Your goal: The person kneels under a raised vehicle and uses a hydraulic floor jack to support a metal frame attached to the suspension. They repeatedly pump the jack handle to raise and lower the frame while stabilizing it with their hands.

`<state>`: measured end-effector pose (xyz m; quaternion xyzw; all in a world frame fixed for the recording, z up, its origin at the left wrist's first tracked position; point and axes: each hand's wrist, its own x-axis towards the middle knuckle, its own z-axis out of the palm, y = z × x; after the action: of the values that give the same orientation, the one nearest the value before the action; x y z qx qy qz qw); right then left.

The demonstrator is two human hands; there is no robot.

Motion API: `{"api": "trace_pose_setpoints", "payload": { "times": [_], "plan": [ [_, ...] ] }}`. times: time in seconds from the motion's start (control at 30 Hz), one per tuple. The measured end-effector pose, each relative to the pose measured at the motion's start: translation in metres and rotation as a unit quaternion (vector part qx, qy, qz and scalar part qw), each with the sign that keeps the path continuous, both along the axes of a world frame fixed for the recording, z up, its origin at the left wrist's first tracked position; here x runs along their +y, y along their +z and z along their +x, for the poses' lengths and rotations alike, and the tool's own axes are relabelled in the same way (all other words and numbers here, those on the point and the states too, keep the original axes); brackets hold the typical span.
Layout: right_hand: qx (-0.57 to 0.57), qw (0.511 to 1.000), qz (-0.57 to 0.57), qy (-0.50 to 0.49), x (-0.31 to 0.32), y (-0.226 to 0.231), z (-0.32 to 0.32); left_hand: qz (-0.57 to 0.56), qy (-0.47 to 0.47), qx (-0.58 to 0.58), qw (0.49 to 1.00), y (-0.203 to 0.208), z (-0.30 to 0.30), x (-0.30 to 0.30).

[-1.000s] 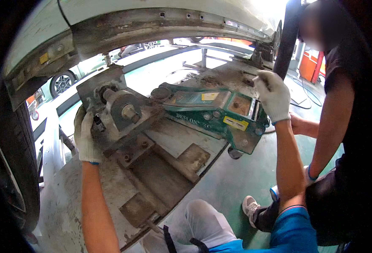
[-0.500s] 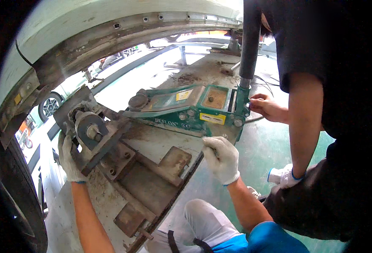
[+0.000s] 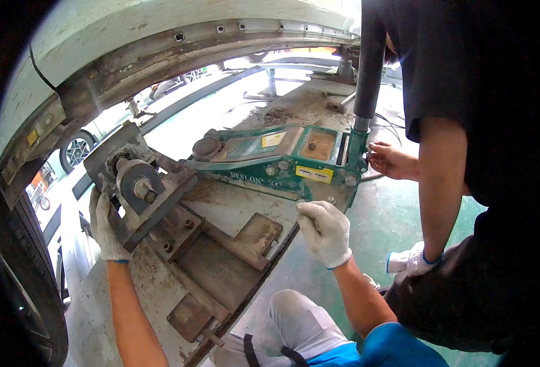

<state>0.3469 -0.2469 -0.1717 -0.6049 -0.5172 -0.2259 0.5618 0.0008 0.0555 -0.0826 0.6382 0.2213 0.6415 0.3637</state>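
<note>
My left hand (image 3: pixel 106 229), in a white knit glove, is wrapped round the left edge of a heavy metal clamp stand (image 3: pixel 140 192) with a large bolt and round collar. The stand sits tilted on a steel base (image 3: pixel 221 269) bolted over the platform. My right hand (image 3: pixel 326 231), gloved alike, is closed in a loose fist above the platform's edge; nothing shows sticking out of it. Just beyond it stands a green floor jack (image 3: pixel 270 160) with a round saddle and a dark, upright handle (image 3: pixel 369 73). A co-worker's bare hand (image 3: pixel 392 160) touches the jack at the handle's foot.
A car's underside sill (image 3: pixel 178 46) arches low overhead, with a tyre (image 3: pixel 28 269) at far left. The co-worker in black crouches close on my right, the other hand gloved (image 3: pixel 412 260). The dirty platform (image 3: pixel 282 116) ends in a raw edge before my knees.
The view has shifted slightly, so the stand, jack and sill lie a little further right. Both my hands keep their places relative to the stand and jack.
</note>
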Motion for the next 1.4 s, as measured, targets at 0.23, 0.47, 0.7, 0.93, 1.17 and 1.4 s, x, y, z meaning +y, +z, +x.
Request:
{"api": "trace_pose_setpoints", "payload": {
  "times": [0.23, 0.47, 0.7, 0.93, 1.17, 1.4],
  "plan": [
    [-0.021, 1.000, -0.014, -0.014, 0.000, 0.001, 0.001, -0.059, -0.028, -0.043, 0.997, 0.006, 0.001, -0.002],
    [-0.036, 0.999, -0.017, -0.018, 0.001, -0.001, 0.001, -0.065, -0.032, -0.042, 0.997, 0.010, 0.005, -0.010],
    [-0.056, 0.998, -0.008, -0.026, 0.002, 0.001, 0.001, -0.045, 0.022, -0.030, 0.998, 0.000, -0.002, 0.008],
    [-0.060, 0.997, -0.020, -0.032, 0.002, 0.001, 0.001, -0.081, -0.005, -0.043, 0.996, 0.010, 0.007, -0.010],
    [-0.061, 0.998, -0.013, -0.031, 0.003, 0.000, 0.000, -0.079, -0.035, -0.038, 0.996, 0.008, 0.000, -0.002],
    [-0.061, 0.997, -0.024, -0.032, 0.003, -0.001, 0.001, -0.076, -0.026, -0.024, 0.996, 0.009, 0.000, -0.001]
  ]
}}
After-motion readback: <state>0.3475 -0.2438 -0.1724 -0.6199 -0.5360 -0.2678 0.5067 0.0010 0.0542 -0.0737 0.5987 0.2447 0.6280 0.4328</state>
